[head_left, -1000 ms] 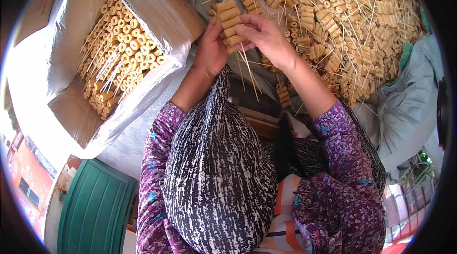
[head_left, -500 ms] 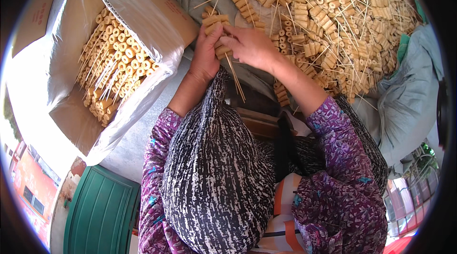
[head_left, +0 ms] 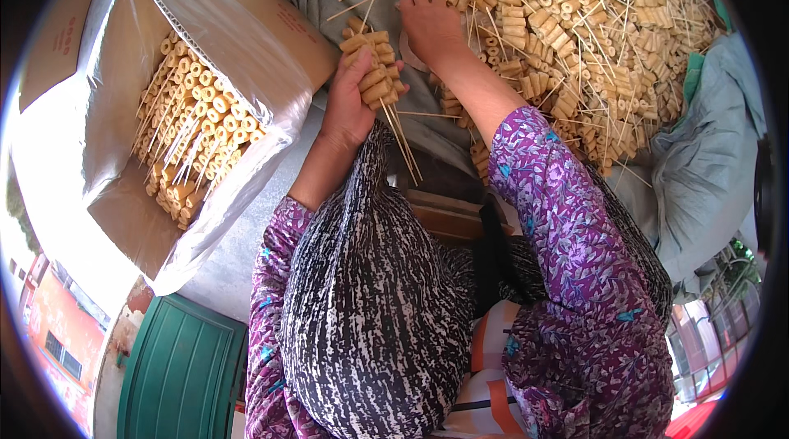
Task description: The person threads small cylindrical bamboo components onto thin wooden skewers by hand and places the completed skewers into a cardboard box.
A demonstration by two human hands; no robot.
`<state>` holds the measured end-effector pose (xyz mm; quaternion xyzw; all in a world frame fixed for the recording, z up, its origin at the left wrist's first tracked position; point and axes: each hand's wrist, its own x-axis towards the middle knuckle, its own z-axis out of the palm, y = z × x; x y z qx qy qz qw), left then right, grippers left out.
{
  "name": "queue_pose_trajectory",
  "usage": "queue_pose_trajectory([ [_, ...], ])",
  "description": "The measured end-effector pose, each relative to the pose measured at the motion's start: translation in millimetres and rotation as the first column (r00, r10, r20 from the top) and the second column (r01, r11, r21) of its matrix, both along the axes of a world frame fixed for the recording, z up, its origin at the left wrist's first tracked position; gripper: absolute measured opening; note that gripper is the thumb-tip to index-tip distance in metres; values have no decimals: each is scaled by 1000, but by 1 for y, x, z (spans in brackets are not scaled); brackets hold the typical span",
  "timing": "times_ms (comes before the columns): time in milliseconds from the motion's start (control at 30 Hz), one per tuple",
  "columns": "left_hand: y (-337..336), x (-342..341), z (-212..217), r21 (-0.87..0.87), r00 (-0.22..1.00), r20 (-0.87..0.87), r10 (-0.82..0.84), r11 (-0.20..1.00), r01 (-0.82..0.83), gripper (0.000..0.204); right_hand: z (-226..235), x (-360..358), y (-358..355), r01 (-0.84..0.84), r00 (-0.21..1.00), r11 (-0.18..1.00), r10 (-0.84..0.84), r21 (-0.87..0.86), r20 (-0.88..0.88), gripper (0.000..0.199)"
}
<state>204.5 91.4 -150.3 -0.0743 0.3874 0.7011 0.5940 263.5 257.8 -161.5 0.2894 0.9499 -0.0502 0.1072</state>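
Observation:
My left hand is closed around a small bunch of skewers strung with tan, hollow tube-shaped pieces. Their bare sticks point down toward my lap. To its upper right, my right hand is at the near-left edge of a large pile of the same skewers. Its fingers are bent and pressed together, and the tips are hidden, so what they grip cannot be made out.
At left stands an open cardboard box with a clear plastic liner, holding many stacked skewers. Grey cloth lies under and beside the pile. A green panel stands at lower left. Black-and-white patterned fabric covers my knee.
My right hand has left the bunch and moved up to the pile's edge. My left hand keeps hold of the bunch, now more fully in sight.

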Motion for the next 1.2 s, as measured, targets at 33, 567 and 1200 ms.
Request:
queue_pose_trajectory([
  [33, 0, 0, 0, 0, 1000, -2, 5, 1000, -5, 44, 3, 3, -1, -1, 1000, 1000, 2, -31, 19, 33],
  [567, 5, 1, 14, 26, 983, 170, 72, 997, -78, 49, 54, 86, 47, 78, 907, -306, -374, -949, 195, 43],
  [1200, 11, -4, 29, 219, 969, 227, -92, 975, 41, 65, 70, 21, -16, -569, 587, 775, 148, -275, -796, 31],
])
